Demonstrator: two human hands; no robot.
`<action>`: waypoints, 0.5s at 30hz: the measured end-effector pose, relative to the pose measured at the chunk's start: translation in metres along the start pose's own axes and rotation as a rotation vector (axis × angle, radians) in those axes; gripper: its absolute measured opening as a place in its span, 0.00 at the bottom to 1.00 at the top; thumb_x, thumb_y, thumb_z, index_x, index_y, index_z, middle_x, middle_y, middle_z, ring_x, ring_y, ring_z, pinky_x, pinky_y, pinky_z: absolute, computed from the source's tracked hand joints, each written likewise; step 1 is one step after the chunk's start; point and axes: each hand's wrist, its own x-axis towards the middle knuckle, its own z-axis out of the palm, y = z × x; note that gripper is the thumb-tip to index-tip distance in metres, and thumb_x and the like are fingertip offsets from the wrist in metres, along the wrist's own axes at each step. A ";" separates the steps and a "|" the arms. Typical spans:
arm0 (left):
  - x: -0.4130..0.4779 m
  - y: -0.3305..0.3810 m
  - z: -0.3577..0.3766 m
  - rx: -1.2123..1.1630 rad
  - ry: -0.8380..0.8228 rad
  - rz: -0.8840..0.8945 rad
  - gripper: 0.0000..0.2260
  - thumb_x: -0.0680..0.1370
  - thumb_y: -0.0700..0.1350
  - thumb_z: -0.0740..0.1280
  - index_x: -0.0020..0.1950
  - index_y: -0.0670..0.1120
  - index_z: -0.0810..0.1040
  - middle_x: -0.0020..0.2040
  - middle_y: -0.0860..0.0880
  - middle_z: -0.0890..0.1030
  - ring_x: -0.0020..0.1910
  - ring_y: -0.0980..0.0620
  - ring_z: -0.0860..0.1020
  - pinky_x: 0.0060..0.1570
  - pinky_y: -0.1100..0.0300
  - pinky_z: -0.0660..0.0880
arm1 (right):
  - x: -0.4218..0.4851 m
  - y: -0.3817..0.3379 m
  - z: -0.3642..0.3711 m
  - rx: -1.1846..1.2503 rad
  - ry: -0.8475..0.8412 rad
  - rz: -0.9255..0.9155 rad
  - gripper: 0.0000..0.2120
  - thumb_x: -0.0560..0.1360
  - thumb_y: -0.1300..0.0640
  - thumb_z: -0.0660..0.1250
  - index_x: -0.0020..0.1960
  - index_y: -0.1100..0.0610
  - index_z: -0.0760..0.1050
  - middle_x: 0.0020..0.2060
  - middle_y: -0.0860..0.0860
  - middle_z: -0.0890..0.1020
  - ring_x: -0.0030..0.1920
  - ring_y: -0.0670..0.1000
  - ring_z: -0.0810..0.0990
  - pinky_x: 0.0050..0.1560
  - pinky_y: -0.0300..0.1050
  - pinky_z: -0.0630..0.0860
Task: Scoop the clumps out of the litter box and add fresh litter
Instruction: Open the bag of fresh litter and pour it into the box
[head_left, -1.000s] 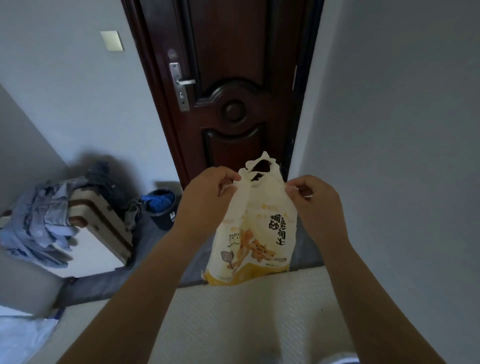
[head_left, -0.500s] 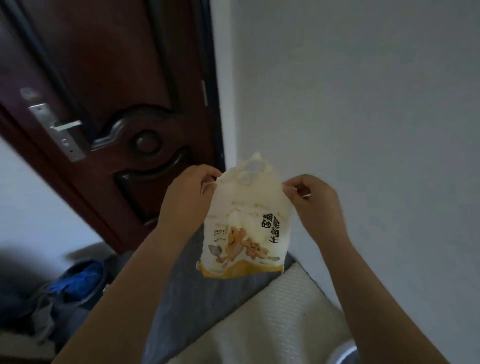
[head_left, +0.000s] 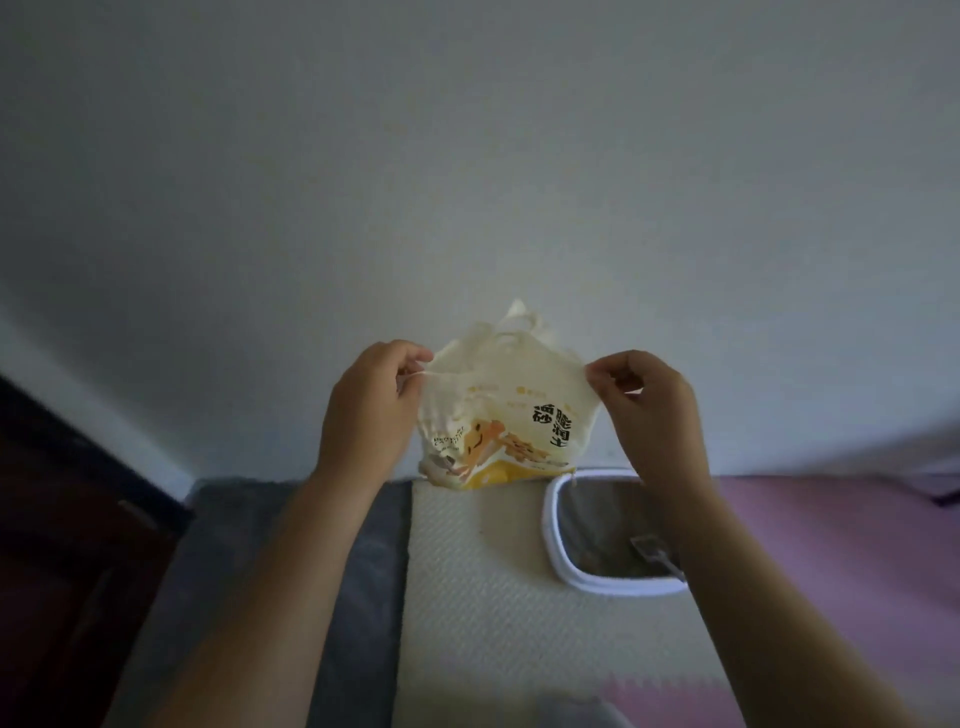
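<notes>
I hold a cream and yellow litter bag (head_left: 506, 415) with black characters and a cartoon cat up in front of the white wall. My left hand (head_left: 371, 410) pinches its top left edge and my right hand (head_left: 644, 405) pinches its top right edge, stretching the mouth wide. Below and to the right lies the white-rimmed litter box (head_left: 558, 540) with grey litter inside, partly hidden by my right forearm. A scoop (head_left: 654, 553) rests in the litter against the box's right side.
The box sits on a cream textured mat (head_left: 478, 597). A grey mat (head_left: 358, 571) lies to its left and a pink foam mat (head_left: 831, 545) to its right. The dark wooden door (head_left: 62, 519) stands at the far left. The wall runs close behind.
My view swung right, away from the door and toward the wall. The litter box and pink mat came into sight. Both hands kept their pinch on the bag and pulled its top wider.
</notes>
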 end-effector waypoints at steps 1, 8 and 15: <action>0.001 0.011 0.009 -0.019 -0.026 0.040 0.10 0.76 0.37 0.66 0.54 0.49 0.80 0.46 0.55 0.78 0.43 0.58 0.77 0.42 0.72 0.69 | -0.006 0.004 -0.017 -0.023 0.042 0.014 0.05 0.74 0.60 0.69 0.43 0.51 0.80 0.38 0.41 0.82 0.39 0.39 0.79 0.41 0.31 0.72; -0.001 0.111 0.082 -0.121 -0.193 0.263 0.09 0.77 0.38 0.66 0.53 0.49 0.79 0.46 0.54 0.79 0.44 0.56 0.77 0.42 0.66 0.71 | -0.043 0.036 -0.142 -0.152 0.300 0.083 0.06 0.75 0.60 0.67 0.43 0.49 0.79 0.39 0.43 0.82 0.41 0.41 0.79 0.41 0.35 0.73; -0.038 0.203 0.156 -0.137 -0.348 0.387 0.09 0.78 0.39 0.64 0.56 0.49 0.78 0.44 0.54 0.77 0.43 0.55 0.77 0.38 0.68 0.69 | -0.083 0.081 -0.245 -0.292 0.389 0.133 0.04 0.75 0.57 0.68 0.46 0.48 0.80 0.39 0.41 0.82 0.41 0.41 0.80 0.45 0.44 0.79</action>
